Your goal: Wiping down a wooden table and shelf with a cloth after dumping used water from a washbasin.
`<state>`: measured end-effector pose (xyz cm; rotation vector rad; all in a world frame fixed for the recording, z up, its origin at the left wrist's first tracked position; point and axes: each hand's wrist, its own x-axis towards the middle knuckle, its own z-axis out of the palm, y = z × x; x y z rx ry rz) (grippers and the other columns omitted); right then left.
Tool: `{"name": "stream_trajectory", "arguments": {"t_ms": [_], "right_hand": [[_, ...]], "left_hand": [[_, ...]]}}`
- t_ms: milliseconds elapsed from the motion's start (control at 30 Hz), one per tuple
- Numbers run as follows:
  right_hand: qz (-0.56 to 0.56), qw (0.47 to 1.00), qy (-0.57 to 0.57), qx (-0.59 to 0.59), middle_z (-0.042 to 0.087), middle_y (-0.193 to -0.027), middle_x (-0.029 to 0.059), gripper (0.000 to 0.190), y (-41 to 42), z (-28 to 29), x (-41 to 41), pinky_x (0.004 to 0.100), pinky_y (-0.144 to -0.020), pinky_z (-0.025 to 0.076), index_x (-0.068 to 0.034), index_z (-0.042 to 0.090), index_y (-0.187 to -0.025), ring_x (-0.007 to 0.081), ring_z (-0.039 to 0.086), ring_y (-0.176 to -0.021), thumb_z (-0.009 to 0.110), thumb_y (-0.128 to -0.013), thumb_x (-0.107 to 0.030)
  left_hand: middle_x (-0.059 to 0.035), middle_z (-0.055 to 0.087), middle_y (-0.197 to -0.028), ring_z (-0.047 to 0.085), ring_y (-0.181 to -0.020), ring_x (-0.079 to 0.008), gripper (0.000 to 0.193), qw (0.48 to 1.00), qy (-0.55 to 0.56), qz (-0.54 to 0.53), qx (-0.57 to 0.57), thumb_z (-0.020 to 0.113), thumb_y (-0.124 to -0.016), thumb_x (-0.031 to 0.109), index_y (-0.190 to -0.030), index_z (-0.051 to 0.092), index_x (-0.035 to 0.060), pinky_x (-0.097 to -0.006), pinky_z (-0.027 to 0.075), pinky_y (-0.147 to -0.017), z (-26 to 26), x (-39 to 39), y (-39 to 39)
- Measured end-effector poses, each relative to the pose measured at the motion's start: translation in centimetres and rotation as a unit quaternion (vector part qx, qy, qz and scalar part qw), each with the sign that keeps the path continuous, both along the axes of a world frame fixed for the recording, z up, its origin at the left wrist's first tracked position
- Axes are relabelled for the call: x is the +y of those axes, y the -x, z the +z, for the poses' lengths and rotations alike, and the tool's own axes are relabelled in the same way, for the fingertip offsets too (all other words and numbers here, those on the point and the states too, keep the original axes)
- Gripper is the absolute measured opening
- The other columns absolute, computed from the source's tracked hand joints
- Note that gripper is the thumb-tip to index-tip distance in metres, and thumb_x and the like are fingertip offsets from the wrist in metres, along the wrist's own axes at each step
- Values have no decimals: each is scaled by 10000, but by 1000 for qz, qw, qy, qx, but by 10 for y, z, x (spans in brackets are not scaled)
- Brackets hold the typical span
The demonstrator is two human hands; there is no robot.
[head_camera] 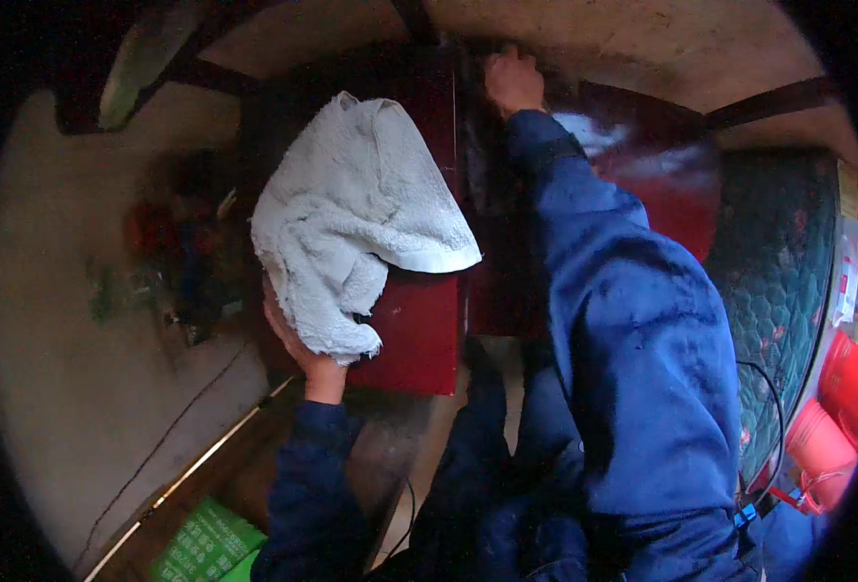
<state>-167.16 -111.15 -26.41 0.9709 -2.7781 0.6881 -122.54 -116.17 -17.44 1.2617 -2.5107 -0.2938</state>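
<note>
A crumpled white terry cloth (pixel 360 196) lies over my left hand (pixel 313 364), which holds it against a dark red panel (pixel 418 335). The cloth hides most of that hand's fingers. Farther away and to the right, my right hand (pixel 514 78) reaches to the far, dark part of the red furniture. Its fingers are curled and point away from me; whether they hold anything cannot be seen. A glossy red surface (pixel 662 196) with pale reflections shows to the right of my right forearm.
A green quilted pad (pixel 778 298) stands at the right, beside red plastic items (pixel 822 444) and a black cable (pixel 774 385). A green bag (pixel 211 542) bearing writing lies at the lower left, near a thin pale strip (pixel 182 476). Blurred objects (pixel 189 247) are at the left.
</note>
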Motion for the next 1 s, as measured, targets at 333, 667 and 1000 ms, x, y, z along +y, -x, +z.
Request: {"name": "stream_trajectory", "arguments": {"t_ms": [333, 667, 1000], "right_hand": [[100, 995, 15, 16, 552, -1001, 160, 193, -141, 38, 94, 439, -643, 522, -154, 752, -884, 354, 560, -897, 580, -803, -182], [205, 963, -60, -162, 511, -981, 163, 227, -302, 87, 217, 445, -696, 448, -121, 718, -893, 352, 502, -922, 636, -682, -133], [115, 952, 77, -272, 545, -1117, 205, 451, -305, 129, 265, 459, -822, 511, -161, 684, -1114, 385, 542, -989, 713, -664, -142]], "left_hand": [[-190, 276, -1534, 239, -1436, -345, 954, 999, 15, -33, -24, 704, -722, 524, -1476, 319, 87, -487, 182, -1164, 5, -3, -1], [-164, 311, -1502, 278, -1408, -340, 980, 995, -21, -37, 88, 743, -683, 497, -1463, 320, 82, -498, 207, -1146, 5, -3, 13], [-202, 425, -1424, 352, -1364, -323, 933, 979, -85, -39, 182, 760, -695, 468, -1409, 367, 15, -461, 230, -1138, -19, -26, 2]]}}
